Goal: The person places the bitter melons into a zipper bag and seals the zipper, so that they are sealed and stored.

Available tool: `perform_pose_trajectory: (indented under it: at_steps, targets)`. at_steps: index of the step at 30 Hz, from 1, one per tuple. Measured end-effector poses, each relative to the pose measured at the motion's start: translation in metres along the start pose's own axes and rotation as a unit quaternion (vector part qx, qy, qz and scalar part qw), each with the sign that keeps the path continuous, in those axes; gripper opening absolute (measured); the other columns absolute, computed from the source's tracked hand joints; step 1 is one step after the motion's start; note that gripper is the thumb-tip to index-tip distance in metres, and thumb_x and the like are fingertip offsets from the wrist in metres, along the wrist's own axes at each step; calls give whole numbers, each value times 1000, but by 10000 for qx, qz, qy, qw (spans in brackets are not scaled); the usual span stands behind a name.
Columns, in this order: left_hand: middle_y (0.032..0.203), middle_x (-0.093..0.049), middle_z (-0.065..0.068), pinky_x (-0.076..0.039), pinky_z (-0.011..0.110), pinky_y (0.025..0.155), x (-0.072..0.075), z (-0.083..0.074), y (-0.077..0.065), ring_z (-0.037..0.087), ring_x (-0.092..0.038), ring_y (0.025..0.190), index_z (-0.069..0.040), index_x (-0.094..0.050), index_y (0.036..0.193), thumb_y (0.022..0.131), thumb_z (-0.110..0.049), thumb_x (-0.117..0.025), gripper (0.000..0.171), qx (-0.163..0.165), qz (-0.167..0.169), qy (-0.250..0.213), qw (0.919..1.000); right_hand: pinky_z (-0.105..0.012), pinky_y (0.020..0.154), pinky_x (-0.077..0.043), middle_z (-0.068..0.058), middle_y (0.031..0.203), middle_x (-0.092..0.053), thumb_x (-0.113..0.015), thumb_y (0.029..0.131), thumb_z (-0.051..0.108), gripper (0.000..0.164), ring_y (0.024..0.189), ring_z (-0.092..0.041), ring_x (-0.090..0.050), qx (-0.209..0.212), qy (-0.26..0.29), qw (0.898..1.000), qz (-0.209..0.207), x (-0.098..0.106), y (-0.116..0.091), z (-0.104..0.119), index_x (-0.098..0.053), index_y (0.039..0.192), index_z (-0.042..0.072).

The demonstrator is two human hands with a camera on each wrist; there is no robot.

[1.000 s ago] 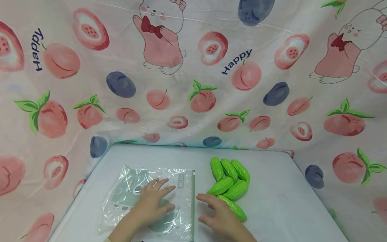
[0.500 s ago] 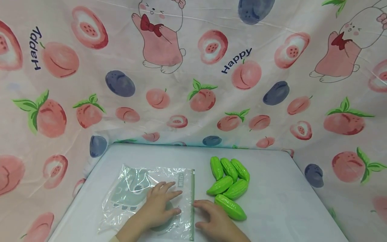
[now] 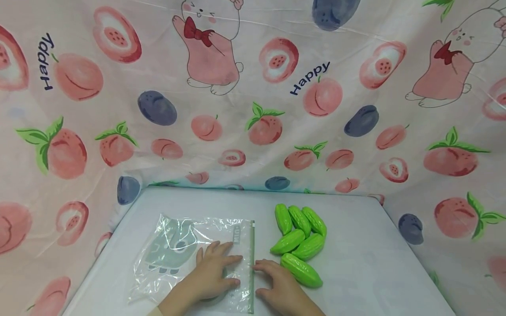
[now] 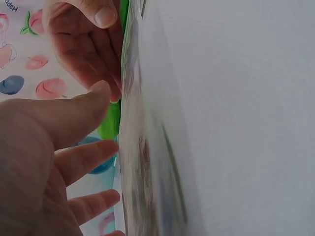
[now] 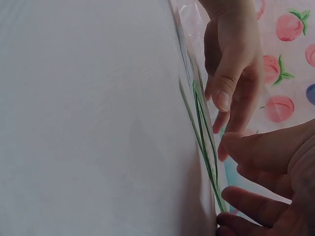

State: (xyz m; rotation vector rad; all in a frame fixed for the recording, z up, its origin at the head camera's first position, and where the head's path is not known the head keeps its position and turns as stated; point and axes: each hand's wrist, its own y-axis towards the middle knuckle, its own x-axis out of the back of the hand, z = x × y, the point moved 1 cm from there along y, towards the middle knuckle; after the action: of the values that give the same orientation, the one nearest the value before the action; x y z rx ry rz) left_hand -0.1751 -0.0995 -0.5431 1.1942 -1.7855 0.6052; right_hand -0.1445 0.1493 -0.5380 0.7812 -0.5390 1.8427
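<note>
A clear plastic zip bag (image 3: 170,245) with a grey-green cartoon print lies flat on the white table, its green zip edge (image 3: 251,237) facing right. My left hand (image 3: 213,272) rests on the bag's right half with fingers spread. My right hand (image 3: 282,285) is at the zip edge, its fingertips right beside the green strip and its thumb apart from the fingers. In the right wrist view, the green zip lines (image 5: 204,142) run close to the right fingertips (image 5: 229,191). Just past my right hand lies a ridged bright green melon-shaped piece (image 3: 301,270).
Several more of these green pieces (image 3: 300,221) lie grouped right of the bag on the white table (image 3: 367,254). A fabric sheet (image 3: 253,96) printed with peaches and rabbits hangs behind the table and along its sides.
My left hand has slid right and toward me over the bag. The right hand has moved slightly left to the zip edge. The bag and green pieces stay in place.
</note>
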Motion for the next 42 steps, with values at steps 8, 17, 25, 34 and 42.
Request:
perform_pose_trajectory:
  at_steps: [8, 17, 25, 34, 42]
  targets:
    - [165, -50, 12, -15, 94, 111, -5, 2, 0, 56, -34, 154, -37, -73, 138, 75, -55, -89, 68, 51, 130, 131, 9998, -60, 118, -46, -1, 151, -65, -86, 85, 20, 52, 144, -34, -58, -44, -17, 9999, -150, -6, 0, 0, -71, 135, 22]
    - [166, -48, 14, -16, 95, 110, -3, 1, -2, 57, -33, 154, -34, -71, 142, 76, -51, -90, 70, -46, 218, 115, 9997, -63, 119, -43, -1, 152, -64, -87, 84, 21, 49, 145, -35, -56, -121, -45, 9996, -251, -10, -1, 0, -73, 131, 23]
    - [168, -46, 13, -14, 94, 112, 0, 0, -4, 56, -31, 156, -34, -69, 144, 80, -42, -89, 67, -18, 264, 64, 9996, -62, 121, -42, 1, 153, -63, -85, 86, 21, 46, 147, -33, -54, -261, 29, 9993, -256, -11, 2, -3, -73, 130, 22]
    - [169, -45, 12, -14, 94, 112, -1, 3, -6, 55, -30, 157, -32, -67, 147, 86, -35, -86, 64, -83, 312, -10, 9995, -64, 121, -42, -1, 154, -62, -84, 87, 18, 44, 148, -34, -53, -400, -22, 9989, -222, -13, 3, -3, -74, 130, 17]
    - [172, -42, 11, -10, 94, 112, -1, 5, -6, 55, -27, 159, -31, -64, 150, 89, -35, -83, 63, -59, 400, -139, 9991, -63, 121, -41, -5, 159, -58, -83, 88, 20, 46, 149, -36, -50, -71, -411, 9991, -61, -13, 3, 0, -74, 133, 13]
